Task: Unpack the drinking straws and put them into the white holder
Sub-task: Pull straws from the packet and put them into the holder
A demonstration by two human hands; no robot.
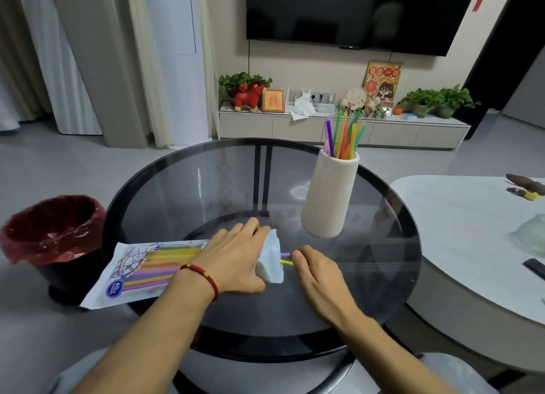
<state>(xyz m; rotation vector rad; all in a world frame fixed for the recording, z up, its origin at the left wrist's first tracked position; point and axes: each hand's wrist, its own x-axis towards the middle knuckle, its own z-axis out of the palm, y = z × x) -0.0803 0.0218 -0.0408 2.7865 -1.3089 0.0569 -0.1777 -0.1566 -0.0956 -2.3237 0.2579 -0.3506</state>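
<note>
We work at a round smoked-glass table (177,187) in a living room, with a wall-mounted television (354,13) and a low cabinet (324,128) behind it. A bin with a red liner (53,228) stands on the floor to our left, and a white table (472,231) adjoins on the right.

The straw packet (141,269) lies flat on the near left part of the glass, its torn open end (272,261) pointing right. Our left hand (236,258) rests on the packet near that end, fingers curled over the wrapper and holding it down. Two straw tips, one purple and one yellow (285,259), protrude from the opening. Our right hand (318,272) sits just beside them, fingertips (296,256) at the straw tips; we cannot tell whether the pinch has closed on them.

The white holder (331,196), a ribbed cylinder, stands beyond the right hand, near but apart from it. It already contains a bundle of coloured straws (343,137).

We judge the step in hand to be extraction of further straws; many remain inside the packet. The next move calls for a firm pinch on the exposed tips, a straight pull rightward while the left hand restrains the wrapper, then turning the straws upright over the holder mouth.
</note>
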